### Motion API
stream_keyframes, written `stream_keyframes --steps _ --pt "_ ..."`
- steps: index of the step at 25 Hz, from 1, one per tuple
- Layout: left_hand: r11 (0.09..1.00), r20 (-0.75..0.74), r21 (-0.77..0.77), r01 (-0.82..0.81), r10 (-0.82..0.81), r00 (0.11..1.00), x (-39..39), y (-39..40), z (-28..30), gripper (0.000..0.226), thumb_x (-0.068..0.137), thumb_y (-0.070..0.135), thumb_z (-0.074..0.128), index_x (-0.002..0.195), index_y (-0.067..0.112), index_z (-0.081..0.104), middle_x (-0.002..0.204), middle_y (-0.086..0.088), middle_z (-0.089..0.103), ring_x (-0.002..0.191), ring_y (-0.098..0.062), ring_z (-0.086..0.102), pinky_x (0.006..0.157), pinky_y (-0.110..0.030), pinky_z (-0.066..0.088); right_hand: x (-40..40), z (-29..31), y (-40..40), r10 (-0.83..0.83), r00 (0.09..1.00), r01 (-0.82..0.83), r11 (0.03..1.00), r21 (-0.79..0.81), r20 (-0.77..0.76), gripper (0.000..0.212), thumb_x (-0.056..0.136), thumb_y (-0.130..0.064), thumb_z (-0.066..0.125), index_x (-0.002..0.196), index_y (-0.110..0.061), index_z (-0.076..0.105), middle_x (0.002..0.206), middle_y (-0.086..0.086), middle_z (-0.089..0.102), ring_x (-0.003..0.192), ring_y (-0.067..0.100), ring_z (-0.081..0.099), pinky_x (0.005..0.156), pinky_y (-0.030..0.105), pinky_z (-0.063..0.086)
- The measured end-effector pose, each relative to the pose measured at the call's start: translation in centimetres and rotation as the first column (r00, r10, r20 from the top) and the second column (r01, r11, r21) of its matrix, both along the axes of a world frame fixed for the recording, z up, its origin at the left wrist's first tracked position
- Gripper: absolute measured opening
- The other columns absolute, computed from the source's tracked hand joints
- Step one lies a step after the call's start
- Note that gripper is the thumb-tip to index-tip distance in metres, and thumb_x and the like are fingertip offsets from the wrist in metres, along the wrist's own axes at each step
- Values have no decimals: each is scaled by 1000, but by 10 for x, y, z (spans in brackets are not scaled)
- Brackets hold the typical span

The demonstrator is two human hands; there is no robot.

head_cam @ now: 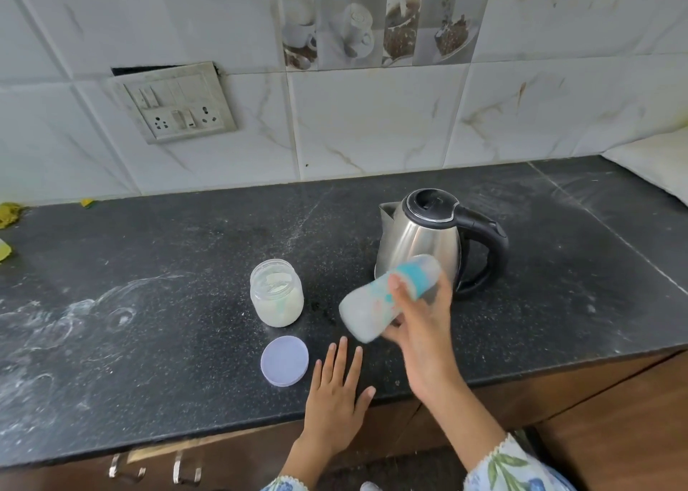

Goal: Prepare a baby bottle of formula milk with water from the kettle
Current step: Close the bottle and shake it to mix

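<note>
My right hand grips a baby bottle with a teal collar and clear cap, holding it tilted above the counter, cap end up toward the kettle; the bottle is motion-blurred and looks milky inside. The steel kettle with black lid and handle stands just behind it, lid down. My left hand rests flat on the black counter near its front edge, fingers straight. An open clear jar of white formula powder stands left of the bottle. Its pale purple lid lies flat in front, beside my left hand.
White powder smears mark the counter's left part. A switch and socket plate sits on the tiled wall. Yellow-green scraps lie at the far left. Drawer handles show under the counter edge. A white object sits at the far right.
</note>
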State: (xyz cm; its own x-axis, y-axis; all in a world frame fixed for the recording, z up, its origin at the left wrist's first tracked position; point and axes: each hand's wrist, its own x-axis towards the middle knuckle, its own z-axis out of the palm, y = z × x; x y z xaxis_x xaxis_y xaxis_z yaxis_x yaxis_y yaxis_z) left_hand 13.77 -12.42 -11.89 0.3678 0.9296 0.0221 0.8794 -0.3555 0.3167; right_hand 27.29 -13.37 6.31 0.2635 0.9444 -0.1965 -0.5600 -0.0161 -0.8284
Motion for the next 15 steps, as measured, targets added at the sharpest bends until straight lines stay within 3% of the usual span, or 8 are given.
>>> stream_keyframes --steps 3,5,7,10,12,15 --pt "999 124 -34 0 4 992 2 -4 2 57 96 55 28 134 17 48 136 -5 54 129 -28 45 108 -31 24 -16 -6 -14 220 970 -217 975 -42 100 80 69 -16 78 137 -34 40 111 7 71 106 29 68 81 50 59" --pt "999 58 -41 23 -21 998 3 -2 5 59 98 54 20 139 19 43 140 -8 51 133 -27 33 109 -35 17 -3 -5 -1 104 986 -106 994 6 130 82 70 -16 77 139 -32 37 114 8 69 103 24 69 75 46 60" --pt "999 -55 23 33 -32 998 5 -3 5 60 99 54 14 147 21 30 152 -8 32 144 -25 10 112 -35 4 13 5 16 8 979 -12 1000 17 204 86 69 -19 77 142 -34 34 118 4 65 103 17 69 71 41 61" --pt "986 -102 165 16 1 995 2 -1 -4 64 99 55 15 151 21 3 160 -3 -5 146 -19 -12 113 -35 -3 18 3 18 101 925 -84 995 -62 367 94 60 -24 83 140 -35 36 118 0 64 105 16 67 69 34 61" --pt "979 -125 204 14 11 992 2 0 -5 63 99 55 15 151 22 5 160 -3 5 146 -20 -12 113 -35 -3 24 1 18 104 942 -66 990 -128 318 88 56 -29 84 135 -26 46 115 4 66 104 19 68 71 34 60" --pt "981 -129 191 18 7 992 3 -1 -6 62 99 55 16 151 23 8 160 -4 6 146 -20 -11 112 -35 -1 35 9 22 146 966 -96 969 -228 211 54 74 -34 75 123 -19 57 111 6 66 102 19 65 75 33 56"
